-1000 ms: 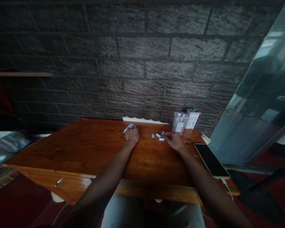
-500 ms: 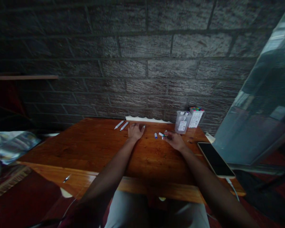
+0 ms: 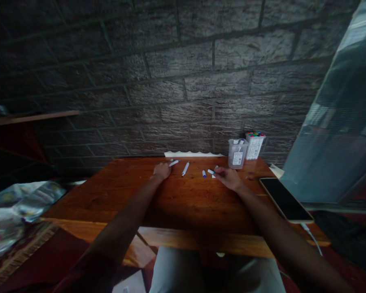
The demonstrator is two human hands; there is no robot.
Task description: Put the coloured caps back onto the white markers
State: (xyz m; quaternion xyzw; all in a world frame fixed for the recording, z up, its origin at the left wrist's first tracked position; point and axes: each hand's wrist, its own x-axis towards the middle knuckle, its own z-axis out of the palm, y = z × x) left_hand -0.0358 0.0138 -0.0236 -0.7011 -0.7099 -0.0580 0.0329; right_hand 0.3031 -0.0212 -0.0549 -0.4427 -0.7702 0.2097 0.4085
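My left hand [image 3: 162, 171] rests on the table, its fingers closed on a white marker [image 3: 174, 162] whose end sticks out to the right. A small end of another marker shows just behind it. To the right lies a loose white marker [image 3: 186, 169], slanted and untouched. Further right, a white cap with a blue end [image 3: 204, 174] stands apart from both hands. My right hand [image 3: 227, 177] is low over the table with fingers pinched at a small white marker cap with a teal end [image 3: 211, 171]. Other small white pieces beside those fingertips are partly hidden.
A clear plastic box [image 3: 237, 156] with a few markers stands before a fuller marker box [image 3: 254, 146]. A phone [image 3: 286, 199] with a white cable lies at the right edge. A white wavy strip [image 3: 195, 154] runs along the brick wall [image 3: 198, 89].
My left hand has moved left, leaving one marker on the table and taking hold of another, now turned to point right. My right hand stays by the caps. The view has shifted slightly.
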